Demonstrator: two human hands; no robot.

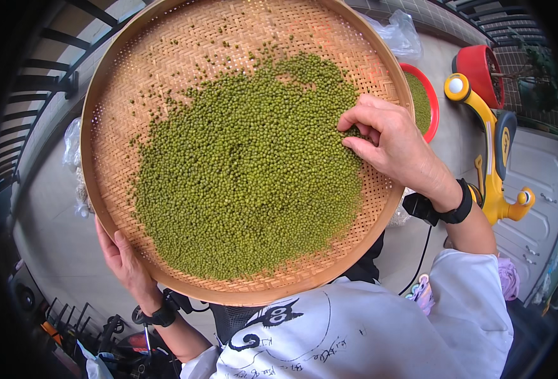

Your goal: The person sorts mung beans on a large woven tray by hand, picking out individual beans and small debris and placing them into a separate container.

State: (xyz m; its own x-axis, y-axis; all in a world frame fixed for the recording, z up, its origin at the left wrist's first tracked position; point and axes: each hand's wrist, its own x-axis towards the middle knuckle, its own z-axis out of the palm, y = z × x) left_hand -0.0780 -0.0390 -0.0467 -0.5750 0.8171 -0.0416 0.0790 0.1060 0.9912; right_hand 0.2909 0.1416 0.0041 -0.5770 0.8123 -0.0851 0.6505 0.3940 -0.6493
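A round woven bamboo tray fills the middle of the view, with its rim close to my body. Green mung beans form a broad, loose layer on its weave, and single beans lie scattered toward the far side. My left hand grips the tray's rim at the lower left, thumb over the edge and fingers mostly hidden beneath. At the right edge of the bean layer is my right hand, its thumb and fingertips bent down at the beans. Whether anything is pinched between them is unclear.
On the tiled floor, a red basin of green beans stands partly behind the tray's right rim. Further right are a yellow ride-on toy and a red plant pot. Clear plastic bags lie beyond. Black railings run along the left.
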